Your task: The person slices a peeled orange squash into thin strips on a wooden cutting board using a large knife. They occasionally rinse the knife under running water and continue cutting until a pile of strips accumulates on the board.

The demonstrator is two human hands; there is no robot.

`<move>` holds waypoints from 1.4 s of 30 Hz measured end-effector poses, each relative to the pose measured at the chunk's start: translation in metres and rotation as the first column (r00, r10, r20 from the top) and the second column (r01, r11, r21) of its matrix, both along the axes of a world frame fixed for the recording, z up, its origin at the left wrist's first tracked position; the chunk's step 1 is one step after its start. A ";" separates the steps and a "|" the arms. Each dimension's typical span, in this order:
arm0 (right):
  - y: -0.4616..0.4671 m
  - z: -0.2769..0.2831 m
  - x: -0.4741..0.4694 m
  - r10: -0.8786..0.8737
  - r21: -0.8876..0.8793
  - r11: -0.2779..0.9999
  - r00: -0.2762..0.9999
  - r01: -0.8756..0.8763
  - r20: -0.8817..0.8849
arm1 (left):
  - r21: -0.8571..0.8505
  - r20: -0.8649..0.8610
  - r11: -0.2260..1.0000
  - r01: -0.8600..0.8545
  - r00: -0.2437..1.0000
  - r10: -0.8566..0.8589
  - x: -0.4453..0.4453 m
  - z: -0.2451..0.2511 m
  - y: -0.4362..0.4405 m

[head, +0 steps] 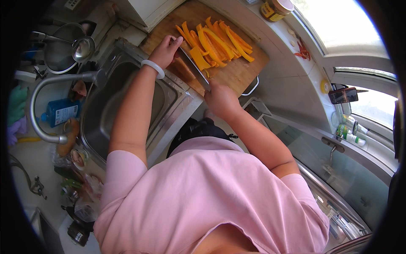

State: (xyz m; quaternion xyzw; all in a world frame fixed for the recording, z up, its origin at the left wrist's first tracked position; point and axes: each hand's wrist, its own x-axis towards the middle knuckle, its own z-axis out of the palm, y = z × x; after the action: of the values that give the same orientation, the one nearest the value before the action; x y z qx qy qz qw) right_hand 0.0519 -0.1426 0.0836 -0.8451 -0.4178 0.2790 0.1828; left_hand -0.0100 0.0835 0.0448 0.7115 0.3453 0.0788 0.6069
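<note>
My right hand [222, 98] is closed around the handle of a kitchen knife [196, 69], whose blade slants up and left across the board. At the blade's far end, my left hand [166, 52] has its thumb and fingers on the knife; some fingers are hidden. A white bangle [153, 68] circles the left wrist. Just right of the blade lies a short, wide orange-yellow piece [199, 59], apparently pumpkin or squash. Long strips of the same flesh [219, 39] are heaped behind it on the wooden cutting board [244, 74].
A steel sink [108, 95] with a curved faucet [39, 85] adjoins the board's left side. Blue bottle [65, 111], ladle [83, 49] and strainer [60, 54] are farther left. The right-hand sill holds a jar [275, 11], red chillies [303, 50] and a phone [343, 95].
</note>
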 end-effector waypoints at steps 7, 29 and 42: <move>0.007 0.000 0.001 0.034 -0.045 0.998 0.999 -0.033 0.020 | -0.023 -0.022 1.000 -0.014 1.000 0.014 -0.002 -0.019 0.006; 0.045 -0.044 0.008 0.038 -0.172 0.985 0.998 -0.028 0.056 | 0.191 -0.012 0.972 -0.140 0.989 0.145 0.012 -0.068 0.023; 0.039 -0.040 0.030 0.148 -0.110 0.984 0.985 -0.137 0.092 | 0.477 -0.085 0.859 -0.186 0.963 0.256 -0.026 -0.076 -0.051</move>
State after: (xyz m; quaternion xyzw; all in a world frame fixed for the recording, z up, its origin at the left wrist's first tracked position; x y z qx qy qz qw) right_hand 0.0814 -0.1040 0.0438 -0.8342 -0.4709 0.2701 0.0972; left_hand -0.0357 0.0322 -0.0308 0.7952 0.4393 0.1762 0.3791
